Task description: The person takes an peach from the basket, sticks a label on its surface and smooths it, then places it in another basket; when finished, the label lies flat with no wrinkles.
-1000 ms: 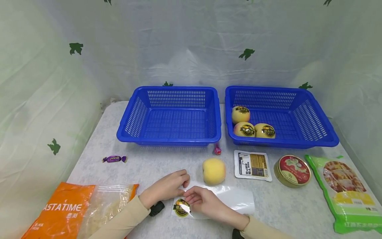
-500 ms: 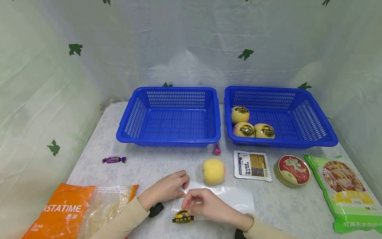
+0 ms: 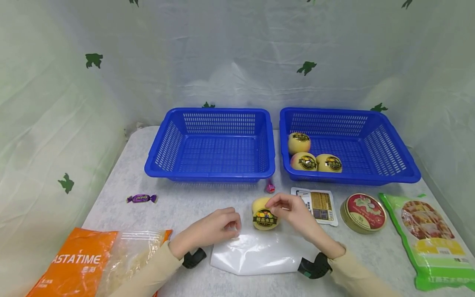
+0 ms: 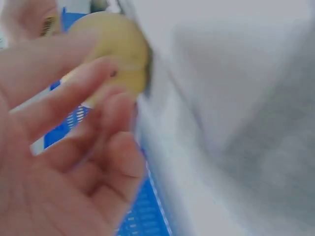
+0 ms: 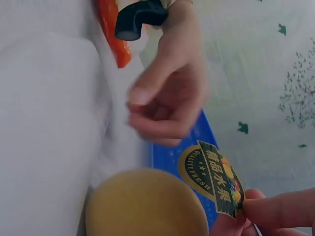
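My right hand [image 3: 297,212] pinches the edge of a black-and-gold fruit sticker [image 5: 210,178] between thumb and fingers. In the right wrist view the sticker stands upright beside a yellow peach [image 5: 147,209], apart from its skin. From the head view it overlaps the front of that peach [image 3: 261,202], which rests on the table. My left hand [image 3: 213,232] is held left of the peach, fingers loosely bent and holding nothing. Under and between the hands lies a glossy white backing sheet [image 3: 256,256].
Behind are two blue baskets, the left basket [image 3: 209,175] and the right basket [image 3: 356,177] with three stickered peaches [image 3: 299,144]. A wrapped candy [image 3: 142,198], lollipop [image 3: 270,188], flat food packet [image 3: 320,206], round tin [image 3: 363,212], green bag [image 3: 426,239] and orange pasta bag [image 3: 81,260] surround the work area.
My right hand has peeled the sticker off the white sheet and carried it up and right to the peach. The left hand has let go of the sheet's edge and lifted slightly.
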A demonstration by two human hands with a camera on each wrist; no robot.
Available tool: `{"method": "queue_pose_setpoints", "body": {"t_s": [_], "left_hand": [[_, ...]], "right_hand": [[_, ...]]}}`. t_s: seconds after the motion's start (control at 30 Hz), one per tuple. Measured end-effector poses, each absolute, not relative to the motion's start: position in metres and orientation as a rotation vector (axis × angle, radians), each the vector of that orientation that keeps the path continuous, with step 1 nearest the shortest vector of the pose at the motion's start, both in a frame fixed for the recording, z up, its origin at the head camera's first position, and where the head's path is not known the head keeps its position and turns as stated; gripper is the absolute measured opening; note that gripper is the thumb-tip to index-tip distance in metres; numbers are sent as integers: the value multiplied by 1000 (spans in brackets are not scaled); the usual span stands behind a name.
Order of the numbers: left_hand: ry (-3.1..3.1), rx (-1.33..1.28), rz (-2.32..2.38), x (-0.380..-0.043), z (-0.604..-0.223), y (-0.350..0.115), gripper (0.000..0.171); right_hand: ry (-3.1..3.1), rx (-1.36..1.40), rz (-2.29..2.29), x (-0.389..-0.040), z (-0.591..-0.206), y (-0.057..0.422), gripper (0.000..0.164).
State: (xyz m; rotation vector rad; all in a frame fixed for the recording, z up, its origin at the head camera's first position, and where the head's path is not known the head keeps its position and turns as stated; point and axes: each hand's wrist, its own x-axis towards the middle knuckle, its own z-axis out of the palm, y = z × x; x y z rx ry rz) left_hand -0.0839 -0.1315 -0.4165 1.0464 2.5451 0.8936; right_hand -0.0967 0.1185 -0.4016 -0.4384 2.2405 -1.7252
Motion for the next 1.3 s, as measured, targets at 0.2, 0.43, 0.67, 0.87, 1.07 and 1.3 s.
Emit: {"method": "queue_pose_setpoints", "body": {"t_s": [0.2, 0.43, 0.67, 0.87, 1.07, 1.3], "left_hand": [[2485, 1013, 1261, -100, -409, -113, 18], [2543, 981, 1414, -109, -418, -91, 22], [2554, 948, 1503, -113, -428, -78, 15], [2461, 908, 1588, -114, -436, -74, 13], [2412, 915, 1625, -117, -440, -75, 11], [2289, 818, 1695, -114, -427, -76, 17]], "right_hand": [[2259, -385, -1719, -106, -404, 122, 14], [2328, -394, -1672, -112, -408, 121, 14], [2445, -424, -1639, -111, -409, 120, 16], [2550, -499, -1618, -109, -410, 118, 21], [2712, -577, -1577, -107, -412, 117, 20], [2429, -507, -1587, -117, -419, 129, 23]]}}
